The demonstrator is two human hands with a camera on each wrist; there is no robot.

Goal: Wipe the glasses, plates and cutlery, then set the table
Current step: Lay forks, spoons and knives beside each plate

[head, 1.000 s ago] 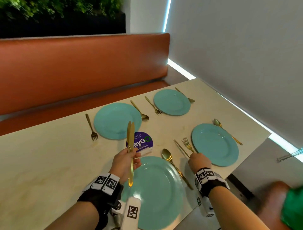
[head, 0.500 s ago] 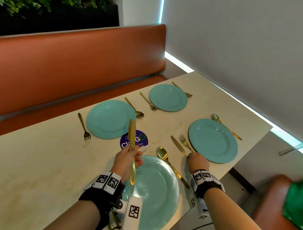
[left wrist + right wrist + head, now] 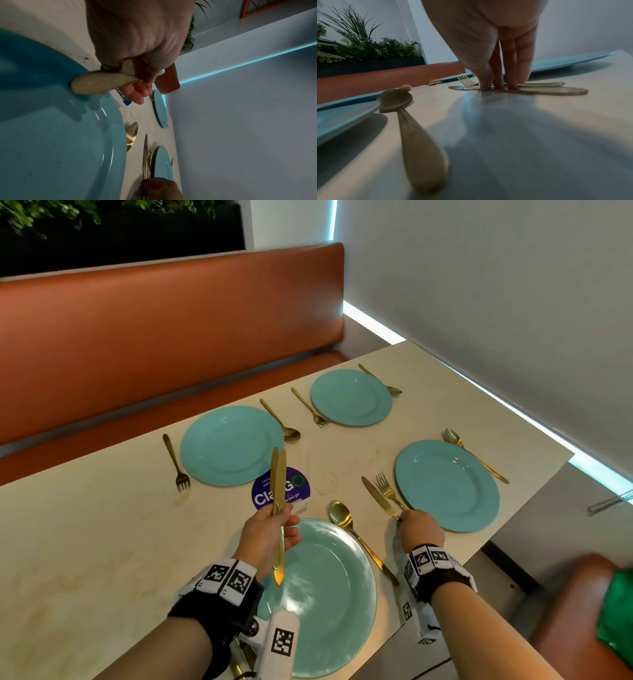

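My left hand (image 3: 270,529) grips two gold knives (image 3: 279,484) upright above the near teal plate (image 3: 329,611); their handle ends (image 3: 101,83) show in the left wrist view. My right hand (image 3: 423,530) is down at the table with straight fingers (image 3: 522,75) pressing on the handles of a gold knife (image 3: 376,498) and a fork (image 3: 387,491). Both lie side by side just left of the right teal plate (image 3: 448,484). A gold spoon (image 3: 346,522) lies between the near plate and that knife.
Two more teal plates (image 3: 229,445) (image 3: 351,397) with forks and spoons stand at the far side. A purple round sticker (image 3: 294,484) marks the table's middle. An orange bench (image 3: 171,337) runs behind. The wall is close on the right, and the table edge (image 3: 479,553) is beside my right wrist.
The knife under my right hand has settled flat beside the fork. My left hand has kept the two knives upright in about the same place.
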